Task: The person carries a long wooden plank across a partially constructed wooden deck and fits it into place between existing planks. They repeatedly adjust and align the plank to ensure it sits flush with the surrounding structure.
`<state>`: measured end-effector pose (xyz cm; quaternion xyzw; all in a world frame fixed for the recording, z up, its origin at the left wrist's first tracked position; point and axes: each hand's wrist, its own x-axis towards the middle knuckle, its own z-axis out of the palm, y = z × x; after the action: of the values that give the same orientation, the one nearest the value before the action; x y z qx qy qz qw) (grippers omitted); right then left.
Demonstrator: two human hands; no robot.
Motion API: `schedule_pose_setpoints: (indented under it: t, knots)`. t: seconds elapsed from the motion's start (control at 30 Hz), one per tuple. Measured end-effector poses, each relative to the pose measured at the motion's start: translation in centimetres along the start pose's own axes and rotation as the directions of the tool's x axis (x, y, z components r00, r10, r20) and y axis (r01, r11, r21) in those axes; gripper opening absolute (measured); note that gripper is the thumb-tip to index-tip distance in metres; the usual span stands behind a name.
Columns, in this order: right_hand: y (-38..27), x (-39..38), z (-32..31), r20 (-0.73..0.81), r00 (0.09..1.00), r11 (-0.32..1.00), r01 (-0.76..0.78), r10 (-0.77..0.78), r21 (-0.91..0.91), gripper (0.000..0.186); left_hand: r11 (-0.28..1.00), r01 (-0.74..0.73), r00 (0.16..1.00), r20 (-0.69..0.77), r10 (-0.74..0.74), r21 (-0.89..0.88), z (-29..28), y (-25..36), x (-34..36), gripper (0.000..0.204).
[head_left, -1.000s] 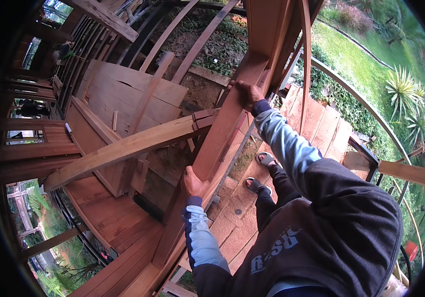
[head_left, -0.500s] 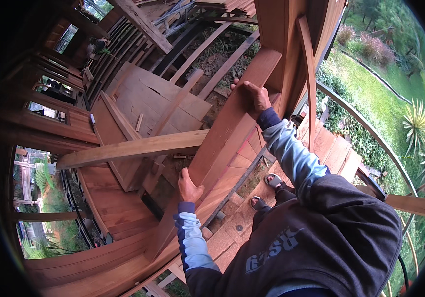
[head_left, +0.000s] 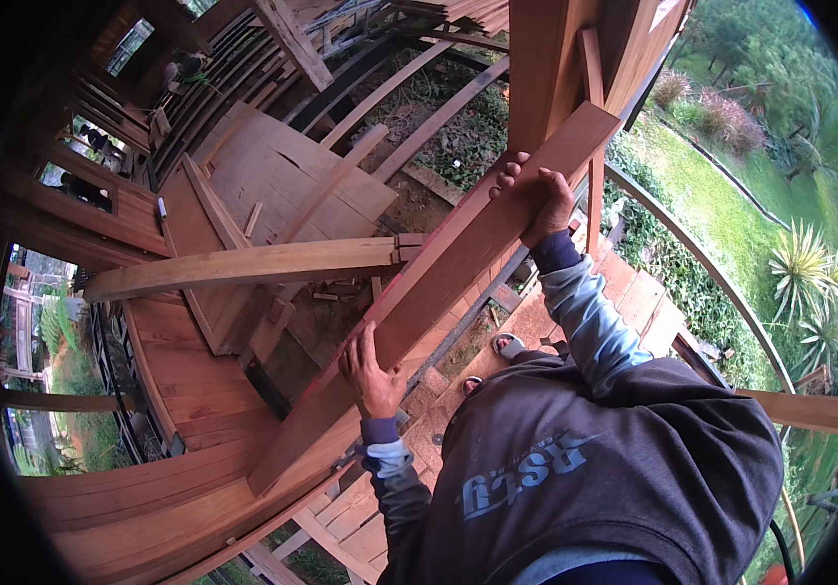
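Note:
A long reddish-brown plank (head_left: 453, 268), with a red line along one edge, runs diagonally from a wooden ledge (head_left: 146, 517) at lower left up across a broad timber post (head_left: 541, 58). My left hand (head_left: 372, 380) grips its lower part, fingertips over the far edge and thumb on the near side. My right hand (head_left: 546, 205) is wrapped around the upper part, fingers curled at the far edge. Behind the plank, a pale curved beam (head_left: 253, 261) ends near its middle. A narrow upright strip (head_left: 595, 214) stands by the post.
Loose boards (head_left: 292, 171) and open joists (head_left: 409, 78) lie on the left and behind. My sandalled feet stand below on reddish boards or paving (head_left: 638, 302). A curved rail (head_left: 697, 249) borders a sloping lawn on the right; a crossbeam (head_left: 809, 409) sticks out at right.
Both hands keep their grip as the plank has shifted right and turned, its top end now farther over the post and its red-lined edge on the far side. My body has leaned further over it.

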<state>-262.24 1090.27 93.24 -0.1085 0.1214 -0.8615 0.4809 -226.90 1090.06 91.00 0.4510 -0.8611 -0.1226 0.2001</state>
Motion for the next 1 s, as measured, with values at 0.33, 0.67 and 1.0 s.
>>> schedule_pose_setpoints:
  t: [0.33,0.67,1.0]
  knots:
    - [-1.8,-5.5,0.5,-0.050,0.994,0.995,0.101,-0.101,0.002,0.047,-0.560,-0.106,0.477,0.453,-0.754,-0.821,4.2,-6.9,-16.9,0.080]
    - [-3.7,-11.2,-3.2,-0.089,0.971,0.975,0.219,-0.220,-0.016,0.061,-0.491,-0.596,0.593,0.064,-0.803,-0.635,3.0,-14.9,-15.9,0.074]
    - [-9.3,-14.7,-11.4,-0.328,0.863,0.901,0.271,-0.383,-0.338,0.061,-0.527,-0.545,0.651,0.067,-0.756,-0.652,1.6,-8.8,-14.8,0.070]
